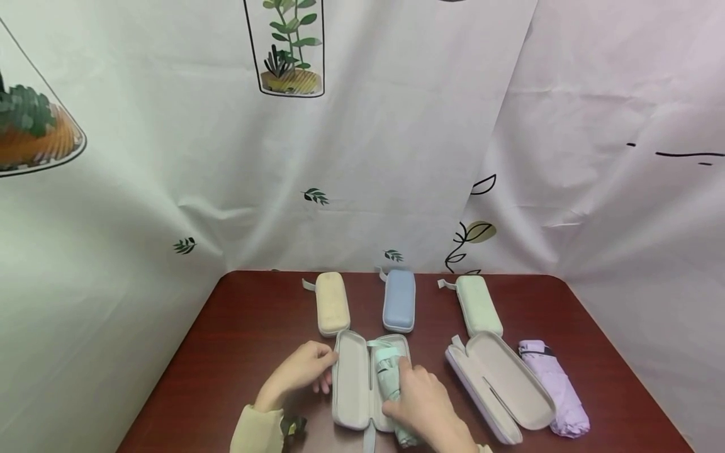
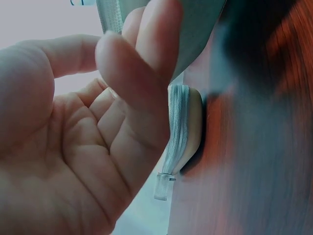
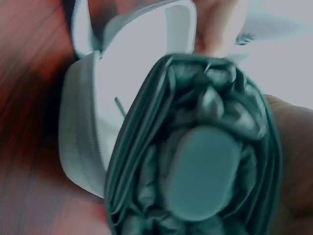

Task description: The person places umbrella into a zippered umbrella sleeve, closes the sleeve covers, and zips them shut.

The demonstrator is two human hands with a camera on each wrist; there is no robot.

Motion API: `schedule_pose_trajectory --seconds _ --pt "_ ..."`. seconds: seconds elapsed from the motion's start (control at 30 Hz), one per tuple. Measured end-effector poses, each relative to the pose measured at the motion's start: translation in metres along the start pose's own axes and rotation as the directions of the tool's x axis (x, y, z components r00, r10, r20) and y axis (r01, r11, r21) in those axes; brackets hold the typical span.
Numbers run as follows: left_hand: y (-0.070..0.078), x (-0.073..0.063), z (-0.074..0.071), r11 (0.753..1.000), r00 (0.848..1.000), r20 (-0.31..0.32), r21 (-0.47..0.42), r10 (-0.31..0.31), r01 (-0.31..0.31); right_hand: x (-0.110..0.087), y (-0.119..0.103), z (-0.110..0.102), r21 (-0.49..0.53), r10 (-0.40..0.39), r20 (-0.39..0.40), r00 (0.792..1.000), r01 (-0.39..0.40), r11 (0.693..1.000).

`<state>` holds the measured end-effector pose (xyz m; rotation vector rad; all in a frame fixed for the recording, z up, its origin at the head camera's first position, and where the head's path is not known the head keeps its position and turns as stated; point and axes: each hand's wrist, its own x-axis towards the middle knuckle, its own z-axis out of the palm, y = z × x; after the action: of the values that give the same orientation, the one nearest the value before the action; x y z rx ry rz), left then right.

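Note:
A pale green case (image 1: 352, 384) lies unzipped and spread open near the table's front, both pale-lined halves facing up. My left hand (image 1: 306, 367) is at its left edge; thumb and fingertips hold the rim, partly hidden behind the curled fingers in the left wrist view. A folded mint-green umbrella (image 1: 389, 377) lies lengthwise over the right half, its lower end sticking out past the rim. With my right hand (image 1: 421, 402) I grip the umbrella from the right side. The right wrist view shows the umbrella's end (image 3: 203, 171) up close, with the case (image 3: 80, 127) behind.
Closed yellow (image 1: 333, 303), blue (image 1: 399, 301) and light green (image 1: 479, 305) cases line the back of the dark red table (image 1: 255, 314). An open lilac case (image 1: 510, 377) lies right of my right hand, beside a folded lilac umbrella (image 1: 555, 387).

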<state>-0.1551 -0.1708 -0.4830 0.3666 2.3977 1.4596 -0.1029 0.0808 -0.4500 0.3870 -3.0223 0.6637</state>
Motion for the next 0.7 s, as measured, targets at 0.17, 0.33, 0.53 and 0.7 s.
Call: schedule_pose_trajectory --seconds 0.17,0.33,0.53,0.7 --pt "0.001 0.000 0.000 1.000 1.000 0.003 0.006 0.006 -0.006 0.008 0.001 0.009 -0.035 -0.010 -0.037 0.999 0.008 0.999" --pt "0.000 0.000 0.001 1.000 1.000 0.016 0.004 0.010 -0.010 0.016 0.003 0.012 -0.079 0.011 -0.040 0.999 -0.015 0.997" --pt "0.000 0.002 0.000 0.999 0.999 0.027 0.007 0.034 -0.034 0.029 0.007 0.017 -0.099 0.081 -0.036 0.996 -0.084 0.992" --pt "-0.001 0.002 0.000 0.999 0.999 0.037 0.013 0.032 -0.033 0.035 0.007 0.026 -0.079 0.119 -0.022 0.993 -0.120 0.990"
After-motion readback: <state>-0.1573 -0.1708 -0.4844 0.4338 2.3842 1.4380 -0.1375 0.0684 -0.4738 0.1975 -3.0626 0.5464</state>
